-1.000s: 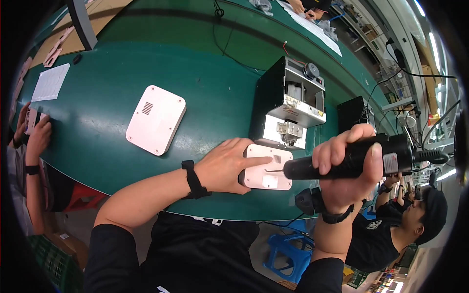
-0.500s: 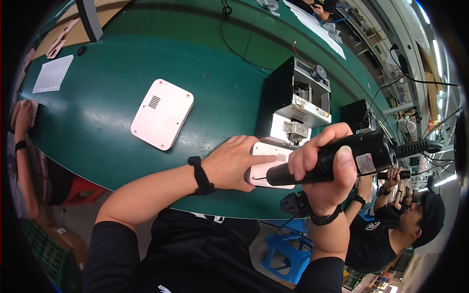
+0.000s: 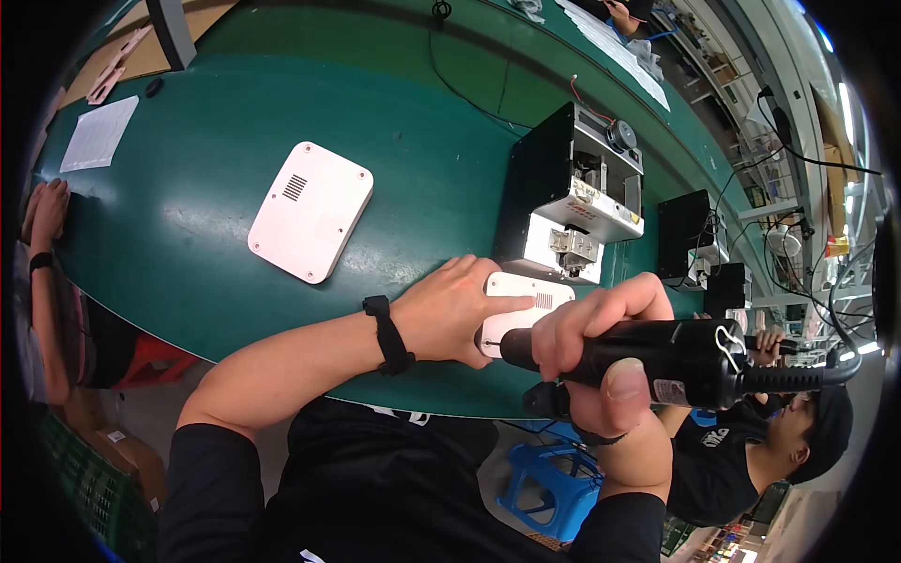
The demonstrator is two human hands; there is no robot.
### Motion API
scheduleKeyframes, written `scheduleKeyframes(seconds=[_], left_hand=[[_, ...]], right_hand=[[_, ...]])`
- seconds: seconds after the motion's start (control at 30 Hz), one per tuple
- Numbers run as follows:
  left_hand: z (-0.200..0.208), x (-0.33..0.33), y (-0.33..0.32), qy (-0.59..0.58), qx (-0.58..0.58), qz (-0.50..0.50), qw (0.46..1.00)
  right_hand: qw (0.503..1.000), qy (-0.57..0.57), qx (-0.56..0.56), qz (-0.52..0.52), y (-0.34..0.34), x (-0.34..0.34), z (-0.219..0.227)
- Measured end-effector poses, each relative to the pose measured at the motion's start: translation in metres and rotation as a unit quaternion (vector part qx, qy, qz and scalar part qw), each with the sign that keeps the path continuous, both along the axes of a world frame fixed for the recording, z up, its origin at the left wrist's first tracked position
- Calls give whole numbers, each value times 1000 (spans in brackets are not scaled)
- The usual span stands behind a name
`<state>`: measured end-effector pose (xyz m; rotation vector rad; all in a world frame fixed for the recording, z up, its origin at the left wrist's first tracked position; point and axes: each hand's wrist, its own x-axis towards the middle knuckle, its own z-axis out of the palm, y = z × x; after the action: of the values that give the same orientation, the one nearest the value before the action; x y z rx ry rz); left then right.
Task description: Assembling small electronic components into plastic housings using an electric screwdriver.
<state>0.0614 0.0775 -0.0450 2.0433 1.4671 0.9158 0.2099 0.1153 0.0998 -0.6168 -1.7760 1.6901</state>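
My left hand (image 3: 439, 311) holds a pale pink-white plastic casing (image 3: 510, 327) against the green table, its index finger stretched across the top toward the vent slots and its thumb at the near edge. In my right hand (image 3: 605, 342) is a black corded electric screwdriver (image 3: 657, 364), gripped round its body and lying almost level. Its thin bit meets the casing's near left corner, at the screw hole there. The screwdriver and my right hand cover the casing's near right part. A second casing (image 3: 314, 211), of the same kind, lies to the left with its vent slots up.
A black and silver machine (image 3: 568, 202) stands just beyond the held casing. Further right are more black machines (image 3: 690, 235) and a co-worker (image 3: 741, 450) in a black cap. Another person's hands (image 3: 47, 211) rest at the far left. A blue stool (image 3: 549, 483) stands below the table edge.
My right hand and the screwdriver's rear end have come down, so the tool lies flatter. Its bit stays at the casing's corner. The left hand keeps its hold.
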Motion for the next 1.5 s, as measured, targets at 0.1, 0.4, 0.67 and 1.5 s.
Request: scheduleKeyframes(seconds=[0.1, 0.4, 0.67, 1.5], left_hand=[[1, -1, -1, 3, 5, 0, 1000], [19, 1, 2, -21, -21, -2, 1000], [37, 34, 33, -217, -359, -43, 907], [31, -64, -77, 240, 86, 416, 873]], right_hand=[[1000, -2, -13, -19, -1, 0, -2], [982, 178, 52, -41, 22, 14, 12], [894, 375, 97, -226, 12, 148, 45], [902, 301, 79, -298, 19, 190, -23]])
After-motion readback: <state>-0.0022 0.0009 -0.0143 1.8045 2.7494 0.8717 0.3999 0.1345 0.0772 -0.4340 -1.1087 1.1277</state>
